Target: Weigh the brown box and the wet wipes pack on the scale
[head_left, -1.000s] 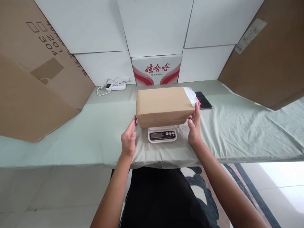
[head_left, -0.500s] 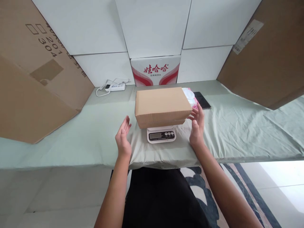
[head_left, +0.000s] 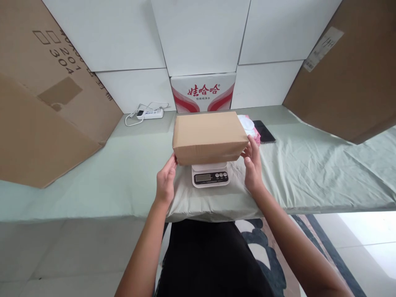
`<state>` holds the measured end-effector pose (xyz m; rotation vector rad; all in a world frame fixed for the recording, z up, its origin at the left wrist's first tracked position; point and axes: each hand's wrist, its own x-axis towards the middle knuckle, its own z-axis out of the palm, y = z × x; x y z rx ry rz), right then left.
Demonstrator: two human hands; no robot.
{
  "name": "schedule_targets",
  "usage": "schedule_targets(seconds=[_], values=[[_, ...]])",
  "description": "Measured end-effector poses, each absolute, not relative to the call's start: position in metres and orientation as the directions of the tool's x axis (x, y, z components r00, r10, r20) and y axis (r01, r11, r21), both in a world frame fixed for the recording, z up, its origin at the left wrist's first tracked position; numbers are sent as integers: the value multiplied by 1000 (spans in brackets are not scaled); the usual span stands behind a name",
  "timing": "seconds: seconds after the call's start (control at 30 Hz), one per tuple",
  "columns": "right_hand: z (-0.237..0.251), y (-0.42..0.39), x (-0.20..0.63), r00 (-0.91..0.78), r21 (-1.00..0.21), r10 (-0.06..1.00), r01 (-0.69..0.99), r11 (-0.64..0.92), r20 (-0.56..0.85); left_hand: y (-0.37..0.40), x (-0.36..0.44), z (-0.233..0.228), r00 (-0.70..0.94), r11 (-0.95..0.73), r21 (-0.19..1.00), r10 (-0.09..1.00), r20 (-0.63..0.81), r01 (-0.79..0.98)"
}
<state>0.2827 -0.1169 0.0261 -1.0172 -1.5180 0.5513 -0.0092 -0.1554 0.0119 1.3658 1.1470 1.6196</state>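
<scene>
Head view, looking down at a cloth-covered counter [head_left: 309, 173]. Readable writing: red Chinese characters "娃哈哈" with a smaller illegible line beneath on the white carton [head_left: 203, 91] at the wall, and "201" and "304" on the big cardboard sheet [head_left: 46, 95] left of it. A plain brown box [head_left: 208, 136] sits over the white kitchen scale [head_left: 210, 176], directly in front of the carton; its long axis runs left to right, parallel to the counter edge, broad face up. Left hand [head_left: 165, 181] touches the box's near left corner, fingers loosely extended; right hand [head_left: 253, 165] is pressed against its right end. Both hands' grip spans the box between them. Right of the box lie a pink-and-white packet [head_left: 249, 125] and a dark phone [head_left: 264, 131]; left of the carton, a white power strip [head_left: 150, 113].
</scene>
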Motion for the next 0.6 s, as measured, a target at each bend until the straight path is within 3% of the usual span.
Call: schedule_targets(seconds=[0.2,0.37,0.6], values=[[73,-79,252,-34,-791,844,328,516,535,-108,-37,52,-257,-428,903,868,426,51],[76,3,222,-88,-800,813,146,582,575,-12,-56,50,-255,-414,910,883,394,-29],[43,76,213,-95,-923,942,191,333,321,57,-57,-3,-295,-242,967,933,208,-82]])
